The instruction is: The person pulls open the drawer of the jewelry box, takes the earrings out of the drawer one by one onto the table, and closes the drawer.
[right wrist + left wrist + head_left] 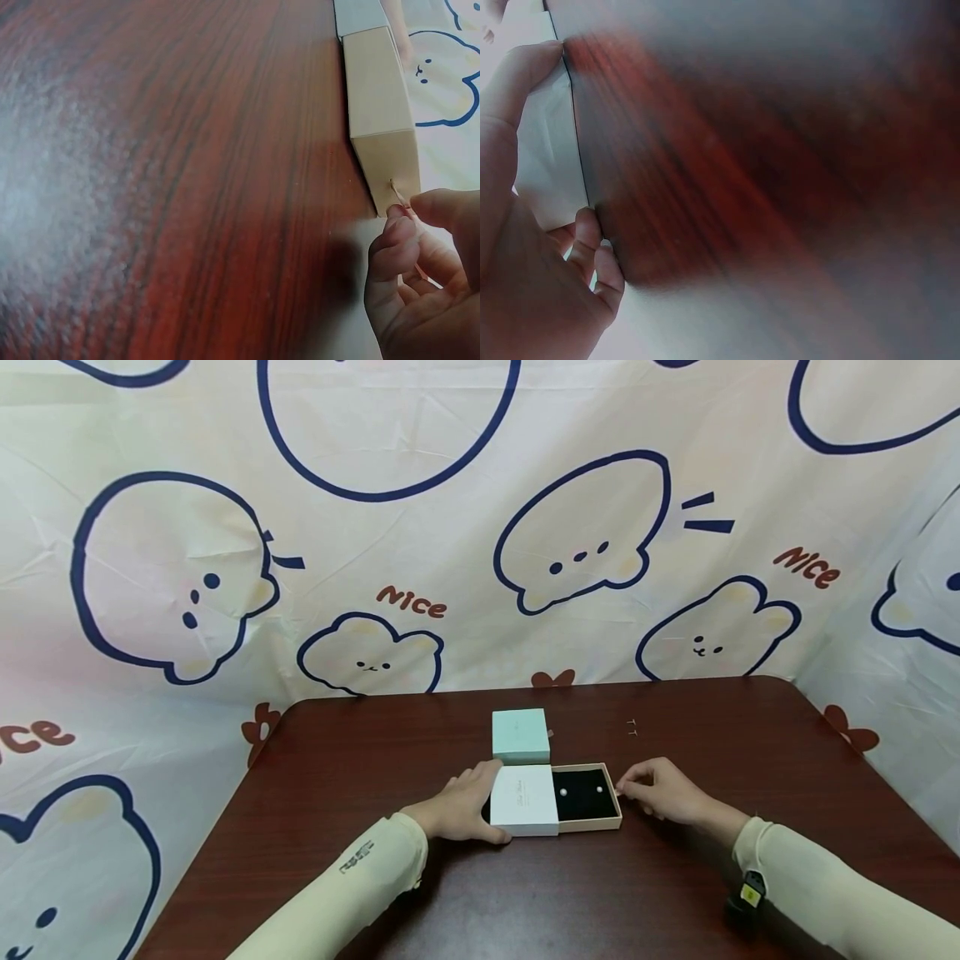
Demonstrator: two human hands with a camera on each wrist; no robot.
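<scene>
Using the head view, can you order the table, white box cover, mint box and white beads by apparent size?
1. Table
2. White box cover
3. Mint box, lying farther back
4. White beads, both looking alike

A pale sheet (465, 552) printed with blue-outlined cartoon animals (150, 577) (red-brown "Nice" lettering (412, 602), too) hangs behind the glossy desk (375, 743).

Lettering (521, 793) on wht box (523, 820) too sml to read, tabletop (780, 180) blurry in L-wrist view.
</scene>
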